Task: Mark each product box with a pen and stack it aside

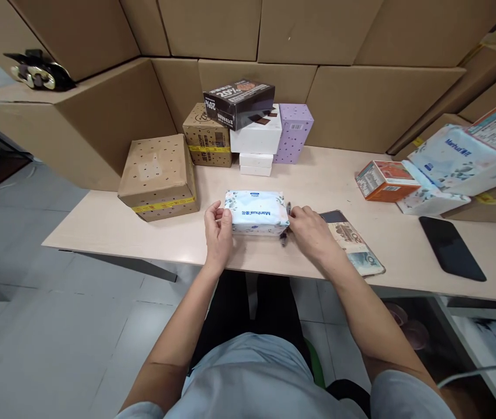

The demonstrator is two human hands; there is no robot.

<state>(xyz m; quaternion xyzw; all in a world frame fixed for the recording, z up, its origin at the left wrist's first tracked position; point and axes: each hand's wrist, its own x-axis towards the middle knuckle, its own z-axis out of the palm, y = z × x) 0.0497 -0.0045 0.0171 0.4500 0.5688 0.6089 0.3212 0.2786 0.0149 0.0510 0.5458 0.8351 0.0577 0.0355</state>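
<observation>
A light blue tissue pack (pixel 256 212) printed "Manhua" lies on the beige table (pixel 317 186) near its front edge. My left hand (pixel 218 231) grips the pack's left end with curled fingers. My right hand (pixel 311 228) is closed at the pack's right end and also holds a dark pen (pixel 286 228) that points down toward the table edge.
A brown taped box (pixel 158 174) stands left. Behind are a brown box (pixel 206 135), a black box (pixel 239 102), white boxes (pixel 256 145) and a purple box (pixel 293 132). Right lie a flat packet (pixel 356 244), a black phone (pixel 452 248), an orange box (pixel 386 180), more tissue packs (pixel 466 160). Cardboard cartons (pixel 361 99) wall the back.
</observation>
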